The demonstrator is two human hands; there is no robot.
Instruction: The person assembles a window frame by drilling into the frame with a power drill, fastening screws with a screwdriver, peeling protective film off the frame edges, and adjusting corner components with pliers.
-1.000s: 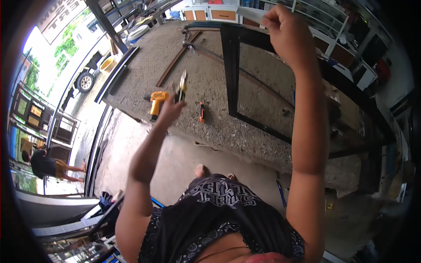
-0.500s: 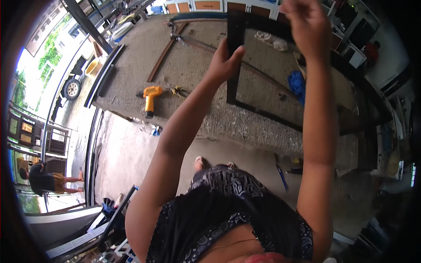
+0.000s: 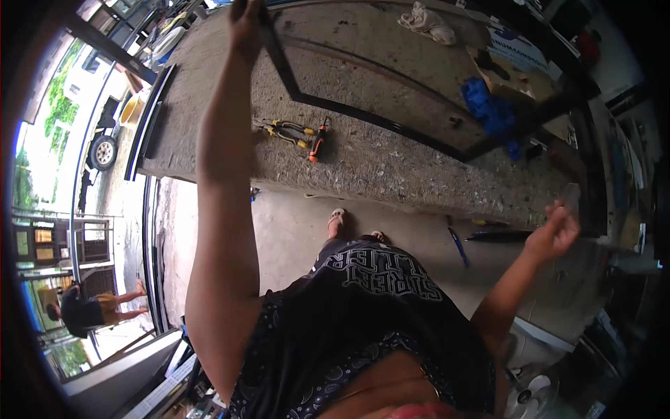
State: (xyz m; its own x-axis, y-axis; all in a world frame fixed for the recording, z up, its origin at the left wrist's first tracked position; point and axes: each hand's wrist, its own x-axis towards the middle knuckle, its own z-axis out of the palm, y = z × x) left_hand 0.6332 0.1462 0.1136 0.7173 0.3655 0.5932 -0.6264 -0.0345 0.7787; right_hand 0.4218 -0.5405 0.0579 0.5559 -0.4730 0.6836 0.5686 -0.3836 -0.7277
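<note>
My left hand (image 3: pixel 246 29) is raised at the top of the view, its fingers closed round the upper left part of a black rectangular frame (image 3: pixel 380 123). The frame slants over the rough work table. Beyond the table's near right edge, my right hand (image 3: pixel 553 235) is apart from the frame, fingers curled together, with a small pale flat piece (image 3: pixel 573 194) at the fingertips. On the table, yellow-handled pliers (image 3: pixel 292 131) lie beside an orange-and-black screwdriver-like tool (image 3: pixel 317 143). My left arm covers part of the table beside them.
A blue plastic bundle (image 3: pixel 485 105), cardboard box (image 3: pixel 499 87) and pale rag (image 3: pixel 427 25) lie on the table's right half. A blue tool (image 3: pixel 458 246) is on the floor. A fan (image 3: pixel 534 398) stands at lower right. Another person (image 3: pixel 87 311) is outside at left.
My left hand laid down the pliers, took hold of the frame and moved up and left with it. My right hand came down to the lower right. The yellow drill is now out of sight.
</note>
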